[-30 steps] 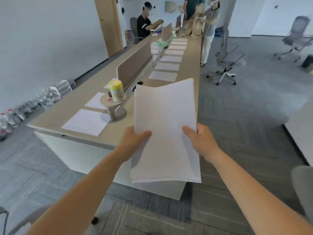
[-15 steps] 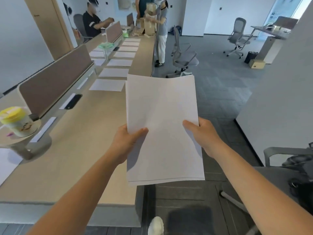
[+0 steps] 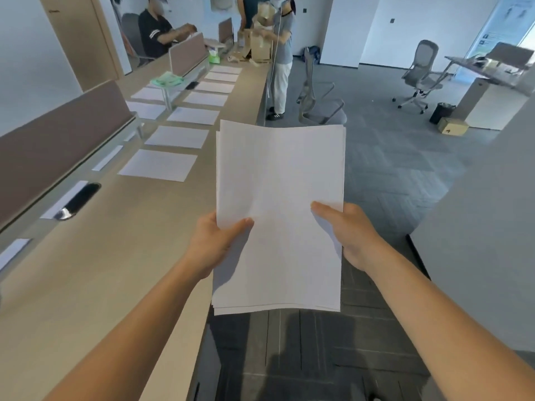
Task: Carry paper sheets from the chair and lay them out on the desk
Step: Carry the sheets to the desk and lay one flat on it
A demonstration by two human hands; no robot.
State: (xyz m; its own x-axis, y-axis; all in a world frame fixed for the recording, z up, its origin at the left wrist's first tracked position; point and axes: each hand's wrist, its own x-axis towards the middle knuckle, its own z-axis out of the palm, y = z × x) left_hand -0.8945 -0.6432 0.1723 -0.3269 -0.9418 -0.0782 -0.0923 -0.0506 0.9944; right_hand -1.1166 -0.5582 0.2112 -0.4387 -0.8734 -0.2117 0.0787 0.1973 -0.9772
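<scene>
A stack of paper sheets fills the centre of the frame, held out flat in the air over the grey floor, just to the right of the long desk that runs from the lower left up toward the top middle. The left hand pinches the stack's left edge, thumb on top and the fingers hidden beneath; the right hand grips the right edge the same way, thumb lying across the top sheet. Further up the desk, in the upper left, a row of laid sheets runs away toward the far end, with a second, partly hidden row past the brown divider. The nearest of them sits just beyond a bare stretch of desktop in the left of the frame. This reads as the carrying step, with the laying-out about to resume. The next move probably calls for peeling one sheet off the top of the stack with one hand while the other keeps the rest together, then setting it flat on the bare stretch in line with the row.
</scene>
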